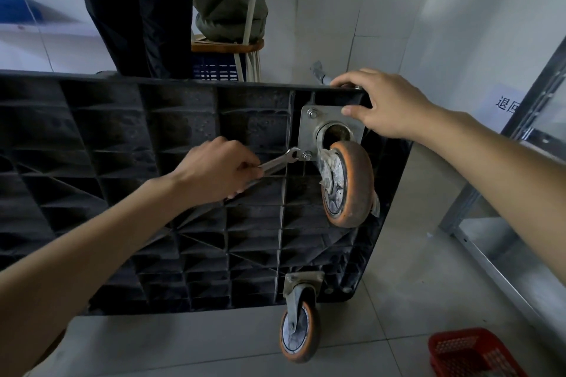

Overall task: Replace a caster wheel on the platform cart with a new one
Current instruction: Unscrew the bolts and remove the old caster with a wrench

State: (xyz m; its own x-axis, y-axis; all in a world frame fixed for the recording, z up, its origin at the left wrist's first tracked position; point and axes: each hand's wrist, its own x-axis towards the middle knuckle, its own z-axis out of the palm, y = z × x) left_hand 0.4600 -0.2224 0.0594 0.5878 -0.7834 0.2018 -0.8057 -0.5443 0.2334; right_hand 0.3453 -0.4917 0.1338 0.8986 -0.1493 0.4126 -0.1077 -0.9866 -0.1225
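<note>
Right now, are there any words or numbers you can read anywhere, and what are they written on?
"退回": two characters on a white paper sheet on the wall at the right; the arm and the picture's edge hide whatever follows.
Caster wheels, spanner, black cart underside, red basket: no readable text shows on any of them.

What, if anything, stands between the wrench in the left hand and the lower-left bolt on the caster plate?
Nothing visible. The left hand holds the wrench, whose open end sits right at the bolt on the caster plate. The orange wheel hangs to the bolt's right, clear of the wrench.
</note>
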